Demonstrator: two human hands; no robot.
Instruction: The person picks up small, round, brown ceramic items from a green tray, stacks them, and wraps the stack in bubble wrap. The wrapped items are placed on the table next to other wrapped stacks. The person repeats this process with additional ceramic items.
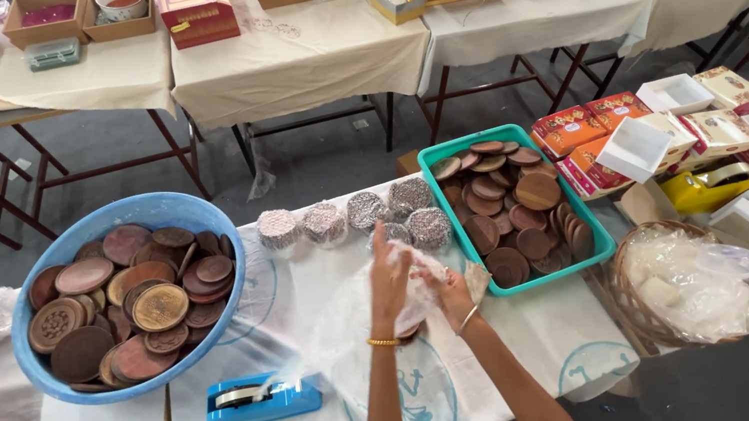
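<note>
Clear plastic wrap (366,308) is pinched closed around a brown disc (407,333) between left hand (389,279) and right hand (449,291), and is best drawn taut before taping.

The basin (29,263) is light blue; the discs (131,302) in it are brown and reddish, some carved with round patterns. The tray (603,243) is teal, its discs plain brown. The wrapped discs (364,210) glitter silver. The tape holder (260,402) is blue, another (705,188) yellow. The boxes (569,127) are red-orange with gold print, others (674,92) white. The desk (309,303) cloth is white with faint blue prints. The wrap (353,326) is clear. Both bangles (382,342) are gold.
</note>
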